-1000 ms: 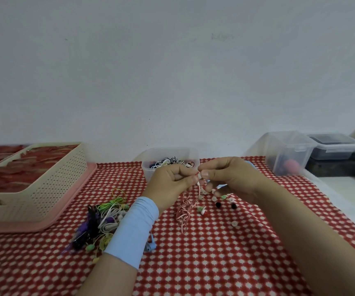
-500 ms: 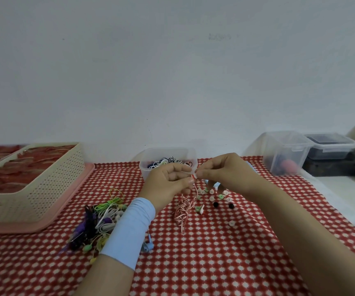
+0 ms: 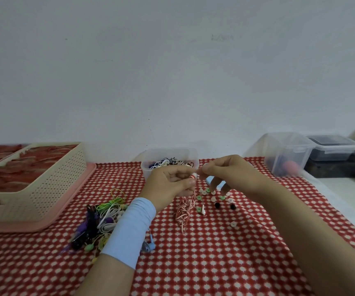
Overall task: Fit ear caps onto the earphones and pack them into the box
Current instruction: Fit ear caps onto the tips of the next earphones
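Note:
My left hand (image 3: 169,182) pinches a red-and-white striped earphone (image 3: 193,176) by its bud, and the striped cable (image 3: 184,208) hangs down to the cloth. My right hand (image 3: 232,174) pinches the tip of that bud with thumb and forefinger; whether a cap sits between them is hidden. Several loose ear caps (image 3: 213,198), white, green and black, lie scattered under my right hand. A small clear box (image 3: 151,165) holding coiled earphones stands just behind my hands. A tangle of coloured earphones (image 3: 101,218) lies left of my left forearm.
A cream perforated basket (image 3: 50,184) on a pink tray (image 3: 69,206) fills the left side. At the right stand a clear tub (image 3: 287,154) and a lidded box (image 3: 332,148) with dark contents. The red-and-white checked cloth (image 3: 204,263) covers the table.
Both hands have risen slightly and moved a little apart. My right fingers have spread, with only thumb and forefinger at the bud.

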A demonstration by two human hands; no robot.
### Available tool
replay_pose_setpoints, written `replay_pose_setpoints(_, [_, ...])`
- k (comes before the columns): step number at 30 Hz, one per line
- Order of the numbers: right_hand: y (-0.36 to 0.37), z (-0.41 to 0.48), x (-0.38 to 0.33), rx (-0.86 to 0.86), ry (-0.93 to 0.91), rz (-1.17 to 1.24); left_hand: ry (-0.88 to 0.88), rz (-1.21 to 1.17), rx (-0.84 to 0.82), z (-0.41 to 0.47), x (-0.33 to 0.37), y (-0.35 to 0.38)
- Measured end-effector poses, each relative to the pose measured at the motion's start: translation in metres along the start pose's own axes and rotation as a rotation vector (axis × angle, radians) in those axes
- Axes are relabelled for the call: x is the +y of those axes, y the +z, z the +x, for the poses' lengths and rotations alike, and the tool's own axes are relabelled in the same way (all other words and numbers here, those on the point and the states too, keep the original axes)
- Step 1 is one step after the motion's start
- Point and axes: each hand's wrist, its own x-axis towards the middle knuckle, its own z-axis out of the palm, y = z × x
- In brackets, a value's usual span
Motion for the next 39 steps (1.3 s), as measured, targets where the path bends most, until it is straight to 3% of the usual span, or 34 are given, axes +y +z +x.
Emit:
replay_pose_setpoints(4, [-0.001,0.005,0.007,0.049,-0.013,-0.202,-0.038,0.018,0.014,0.000,0.000,-0.003])
replay_pose_setpoints(8, [0.004,0.007,0.013,-0.067,0.031,-0.466,-0.061,0.110,0.015,0.001,-0.003,-0.007])
replay_pose_setpoints(15, [0.022,0.005,0.010,-0.190,0.080,-0.821,-0.028,0.480,0.002,0.003,-0.005,-0.012])
replay_pose_setpoints(19, [0.019,0.005,0.012,-0.197,0.052,-0.745,-0.038,0.725,0.033,0.005,-0.005,-0.020])
replay_pose_setpoints(22, [0.013,0.007,0.012,-0.171,0.045,-0.601,-0.097,0.836,-0.055,0.005,-0.005,-0.020])
replay_pose_setpoints(24, [0.010,0.008,0.012,-0.145,0.052,-0.503,-0.041,0.868,-0.044,0.007,-0.005,-0.016])
replay_pose_setpoints(27, [0.010,0.009,0.012,-0.068,0.027,-0.322,0.091,0.807,-0.037,0.007,-0.001,-0.004])
replay_pose_setpoints(29, [0.010,0.009,0.013,-0.040,0.046,-0.115,0.069,0.685,-0.088,0.004,0.000,0.005])
replay_pose_setpoints(32, [0.009,0.009,0.013,-0.024,0.094,0.030,0.103,0.613,-0.006,0.002,0.000,0.010])
replay_pose_setpoints(35, [0.006,0.012,0.012,0.038,0.109,-0.011,0.070,0.565,0.061,0.005,-0.004,0.008])
replay_pose_setpoints(39, [-0.003,0.023,0.029,0.208,0.091,-0.486,0.008,0.472,0.089,0.006,-0.008,0.005])
